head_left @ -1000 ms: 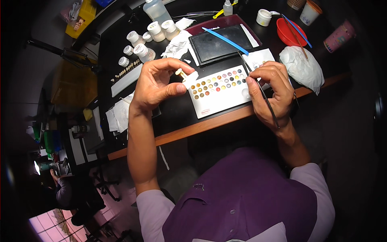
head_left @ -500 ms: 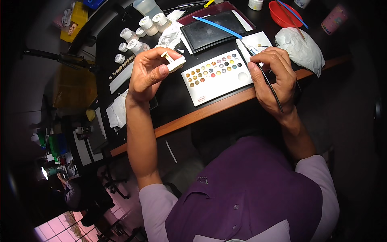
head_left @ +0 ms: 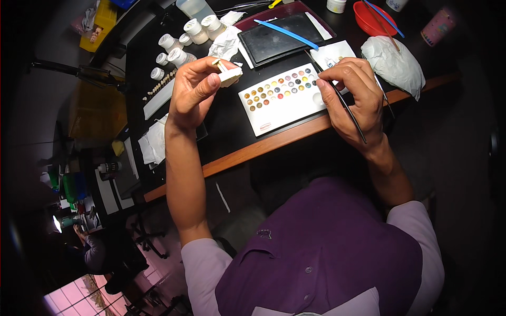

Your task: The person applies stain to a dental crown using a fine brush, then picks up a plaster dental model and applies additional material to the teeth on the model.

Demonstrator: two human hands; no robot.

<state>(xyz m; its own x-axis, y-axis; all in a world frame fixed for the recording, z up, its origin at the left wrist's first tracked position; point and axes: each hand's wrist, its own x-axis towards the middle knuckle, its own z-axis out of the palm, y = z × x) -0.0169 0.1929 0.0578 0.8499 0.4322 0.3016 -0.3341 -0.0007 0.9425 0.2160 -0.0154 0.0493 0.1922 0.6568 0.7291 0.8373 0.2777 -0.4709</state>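
Raised over the desk, my left hand (head_left: 190, 97) pinches a small cream-coloured block (head_left: 230, 78) between thumb and fingers. It looks like a dental plaster model with a short pin-like part sticking up. A slender black-handled brush (head_left: 354, 120) lies in the grip of my right hand (head_left: 358, 92), its back end pointing toward me. Its tip is too fine to make out. Under and left of my right hand is a white palette (head_left: 287, 116) with rows of small round wells in many colours. Beyond that hand, a white paper pad (head_left: 329, 53) is partly covered.
Several white-lidded jars (head_left: 195, 32) stand at the back left near crumpled tissue (head_left: 224, 44). A black tray (head_left: 279, 41) bears a blue stick (head_left: 287, 33). At right are a red bowl (head_left: 369, 21) and a white bundle (head_left: 395, 66). A wooden edge (head_left: 263, 148) borders the desk.
My right hand has shifted a little left with the brush, closer to the palette's right end. The block in my left hand has tilted slightly.
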